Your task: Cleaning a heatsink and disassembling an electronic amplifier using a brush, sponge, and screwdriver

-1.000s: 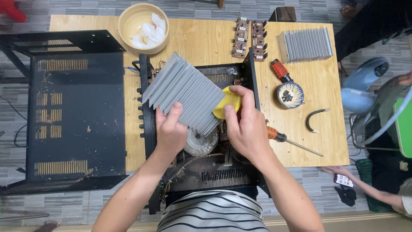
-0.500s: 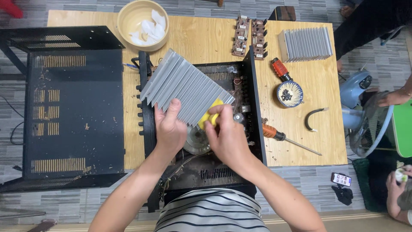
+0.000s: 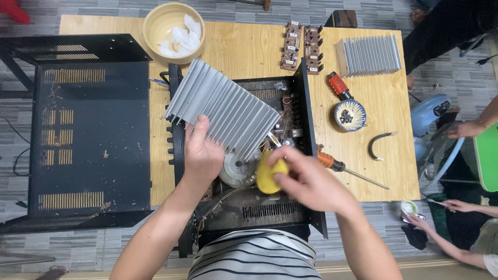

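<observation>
1. We hold the long ribbed aluminium heat sink point(image 3: 224, 115) with our left hand point(image 3: 203, 153), fingers curled over its near edge at 6 o'clock and closed on it. It sits tilted over the open black metal amplifier chassis point(image 3: 303, 109). If our grip loosens, we judge it could slide down onto the wiring and the round silver transformer point(image 3: 236, 168) below.
2. Our right hand point(image 3: 306, 181) is closed around a yellow sponge-like pad point(image 3: 268, 175), which sits at its 9 o'clock, pinched by the fingertips. Pressing too hard could snag loose wires inside.
3. The heat sink lies at 10 o'clock from our right hand, near but apart from the pad.
4. The orange-handled screwdriver point(image 3: 342, 168) lies at 2 o'clock, close to our right wrist; an elbow swing could knock it.
</observation>
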